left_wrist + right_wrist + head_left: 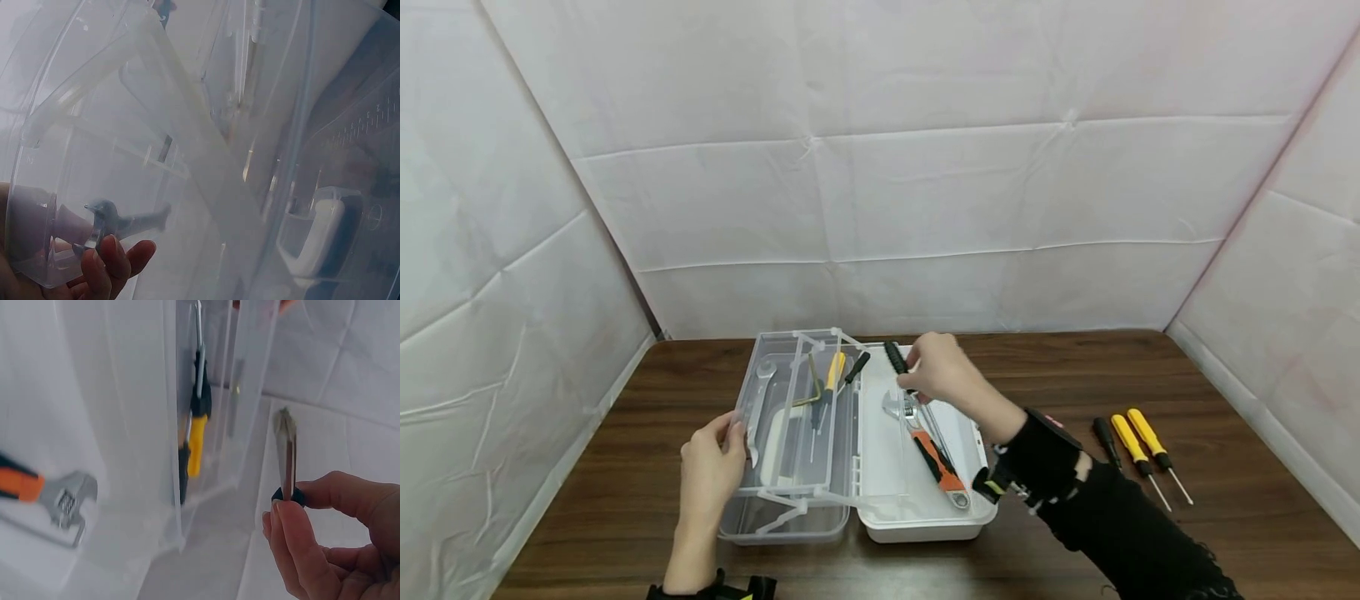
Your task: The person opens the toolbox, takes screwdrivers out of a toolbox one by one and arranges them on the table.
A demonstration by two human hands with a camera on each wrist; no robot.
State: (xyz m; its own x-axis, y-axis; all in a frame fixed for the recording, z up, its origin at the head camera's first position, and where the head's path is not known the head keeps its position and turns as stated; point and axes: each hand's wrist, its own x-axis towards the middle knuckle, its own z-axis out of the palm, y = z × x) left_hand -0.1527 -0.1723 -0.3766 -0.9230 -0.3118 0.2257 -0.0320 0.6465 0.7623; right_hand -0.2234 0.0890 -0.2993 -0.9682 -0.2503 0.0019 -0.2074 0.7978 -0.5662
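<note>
A toolbox stands unfolded, its white base (872,500) on the right and clear plastic lid (741,529) on the left. My left hand (711,462) grips the left edge of a clear tray (756,350) on hinged arms above the lid. Through the plastic show an open-end wrench (762,396), brass-coloured hex keys (815,383) and a yellow-handled screwdriver (835,371). Over the base, my right hand (947,371) pinches a screwdriver with a black handle (895,357); its metal shaft (287,450) shows in the right wrist view. Beneath lies an orange-handled adjustable wrench (938,462).
On the brown table (1037,533) to the right lie a black-handled tool (1105,437) and two yellow screwdrivers (1127,437). Another black handle (859,365) shows at the clear side. White fabric walls (925,200) stand behind and at both sides.
</note>
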